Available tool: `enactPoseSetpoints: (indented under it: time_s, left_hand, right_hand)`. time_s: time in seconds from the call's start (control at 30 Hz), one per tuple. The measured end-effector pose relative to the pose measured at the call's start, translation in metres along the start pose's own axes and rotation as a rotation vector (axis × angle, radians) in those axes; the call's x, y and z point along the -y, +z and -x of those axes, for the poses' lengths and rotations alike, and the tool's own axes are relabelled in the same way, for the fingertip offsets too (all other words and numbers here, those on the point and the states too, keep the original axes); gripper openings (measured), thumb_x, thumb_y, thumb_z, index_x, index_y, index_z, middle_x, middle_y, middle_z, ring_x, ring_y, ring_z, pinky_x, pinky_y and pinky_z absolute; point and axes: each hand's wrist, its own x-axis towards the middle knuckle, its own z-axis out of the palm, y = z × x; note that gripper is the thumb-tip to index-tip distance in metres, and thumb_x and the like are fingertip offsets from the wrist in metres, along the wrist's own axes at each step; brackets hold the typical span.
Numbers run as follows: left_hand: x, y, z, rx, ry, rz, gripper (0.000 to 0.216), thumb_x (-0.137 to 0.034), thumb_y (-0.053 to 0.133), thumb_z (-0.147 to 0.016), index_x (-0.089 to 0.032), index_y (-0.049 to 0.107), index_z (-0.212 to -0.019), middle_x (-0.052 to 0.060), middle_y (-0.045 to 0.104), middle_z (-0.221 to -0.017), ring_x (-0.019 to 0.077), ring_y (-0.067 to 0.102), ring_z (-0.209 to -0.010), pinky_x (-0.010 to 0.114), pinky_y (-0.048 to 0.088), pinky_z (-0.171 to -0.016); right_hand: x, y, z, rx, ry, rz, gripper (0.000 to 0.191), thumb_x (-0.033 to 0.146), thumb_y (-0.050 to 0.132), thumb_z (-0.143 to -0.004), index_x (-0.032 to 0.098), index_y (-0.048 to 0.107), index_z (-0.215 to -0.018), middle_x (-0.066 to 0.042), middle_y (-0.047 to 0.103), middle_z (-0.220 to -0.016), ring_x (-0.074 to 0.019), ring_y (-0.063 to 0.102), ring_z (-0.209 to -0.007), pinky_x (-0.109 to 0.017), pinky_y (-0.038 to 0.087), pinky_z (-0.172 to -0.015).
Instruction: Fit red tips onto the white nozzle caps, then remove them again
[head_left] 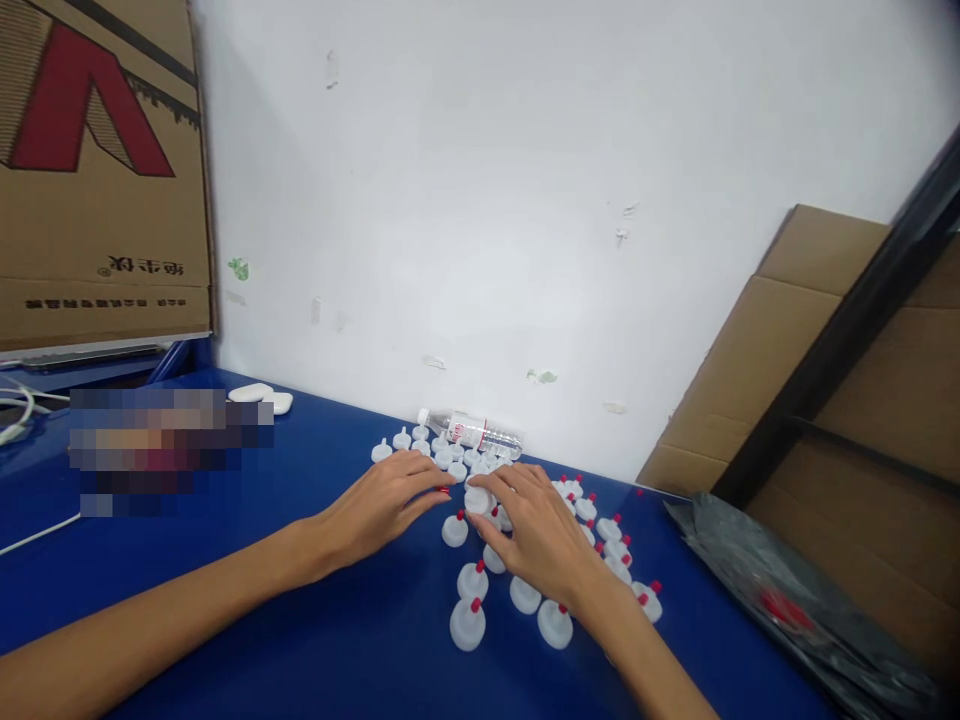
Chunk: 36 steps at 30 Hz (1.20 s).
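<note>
White round nozzle lids lie in a cluster on the blue table (pixel 337 640). My left hand (pixel 382 505) pinches a small red tip cap (pixel 444 490) between thumb and fingers. Close by on its right, my right hand (pixel 536 525) grips a white nozzle lid (pixel 478 500) by its round body. Lids with bare white spouts (pixel 382 450) sit behind my hands, toward the wall. Around and in front of my right hand stand several lids with red tips, among them one nearest me (pixel 468 625). Some lids are hidden under my right hand.
A clear plastic bottle (pixel 472 430) lies on its side against the white wall (pixel 465 200). At the left are a cardboard box (pixel 105 230), two white oval objects (pixel 262 397) and a white cable (pixel 41 535). A dark plastic bag (pixel 795 600) lies along the right edge.
</note>
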Motion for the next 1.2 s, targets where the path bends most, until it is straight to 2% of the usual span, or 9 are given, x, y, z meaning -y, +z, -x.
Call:
enactPoseSetpoints:
  time_s: [0.23, 0.4, 0.6, 0.8, 0.93, 1.03, 1.2]
  left_hand:
    - [-0.007, 0.002, 0.001, 0.030, 0.066, 0.042, 0.023, -0.023, 0.048, -0.102, -0.017, 0.065, -0.116, 0.007, 0.067, -0.099, 0.0184, 0.060, -0.091, 0.031, 0.048, -0.079]
    - [-0.008, 0.002, 0.002, 0.047, 0.052, 0.053, 0.023, -0.023, 0.047, -0.103, -0.018, 0.065, -0.116, 0.007, 0.067, -0.099, 0.0181, 0.059, -0.090, 0.031, 0.049, -0.078]
    - [-0.012, -0.001, -0.001, -0.013, -0.013, 0.085, 0.023, -0.025, 0.048, -0.102, -0.017, 0.066, -0.114, 0.007, 0.068, -0.100, 0.0183, 0.060, -0.091, 0.031, 0.050, -0.078]
    - [-0.009, 0.001, 0.000, -0.025, -0.076, 0.111, 0.026, -0.033, 0.047, -0.103, -0.019, 0.068, -0.111, 0.006, 0.070, -0.097, 0.0187, 0.061, -0.089, 0.031, 0.049, -0.078]
    - [-0.010, 0.000, -0.001, 0.000, -0.177, 0.209, 0.027, -0.033, 0.046, -0.103, -0.020, 0.069, -0.099, 0.003, 0.068, -0.090, 0.0169, 0.060, -0.085, 0.029, 0.047, -0.077]
    - [-0.016, -0.002, -0.002, 0.009, -0.202, 0.277, 0.029, -0.031, 0.045, -0.103, -0.019, 0.069, -0.091, 0.002, 0.065, -0.084, 0.0153, 0.058, -0.079, 0.028, 0.045, -0.074]
    - [-0.025, -0.004, -0.008, -0.035, -0.271, 0.319, 0.027, -0.031, 0.049, -0.101, -0.020, 0.071, -0.091, 0.002, 0.067, -0.084, 0.0152, 0.059, -0.076, 0.027, 0.046, -0.070]
  right_hand:
    - [0.002, 0.006, 0.000, -0.034, -0.037, 0.042, 0.030, 0.029, 0.058, -0.094, 0.023, 0.059, -0.123, -0.006, 0.064, -0.104, -0.0219, 0.059, -0.098, -0.043, 0.043, -0.097]
    - [0.001, 0.007, 0.000, -0.030, -0.048, 0.054, 0.028, 0.031, 0.060, -0.094, 0.022, 0.061, -0.120, -0.006, 0.063, -0.100, -0.0217, 0.059, -0.094, -0.042, 0.044, -0.094]
    - [-0.002, 0.010, 0.000, -0.061, -0.064, 0.047, 0.031, 0.040, 0.056, -0.096, 0.022, 0.059, -0.122, -0.010, 0.066, -0.115, -0.0236, 0.061, -0.103, -0.042, 0.045, -0.093]
    - [0.003, 0.014, -0.001, -0.116, -0.116, -0.003, 0.035, 0.037, 0.055, -0.097, 0.018, 0.058, -0.127, -0.009, 0.071, -0.112, -0.0242, 0.062, -0.102, -0.041, 0.046, -0.092]
    - [0.008, 0.011, 0.000, -0.173, -0.136, -0.019, 0.036, 0.033, 0.052, -0.099, 0.016, 0.056, -0.130, -0.010, 0.071, -0.113, -0.0244, 0.061, -0.102, -0.041, 0.047, -0.094]
    - [0.010, 0.011, 0.000, -0.197, -0.167, 0.002, 0.035, 0.030, 0.051, -0.099, 0.014, 0.056, -0.130, -0.011, 0.071, -0.111, -0.0251, 0.061, -0.103, -0.041, 0.048, -0.093]
    - [0.011, 0.007, -0.005, -0.161, -0.129, -0.012, 0.033, 0.030, 0.054, -0.098, 0.018, 0.056, -0.129, -0.010, 0.071, -0.113, -0.0230, 0.063, -0.106, -0.042, 0.045, -0.101]
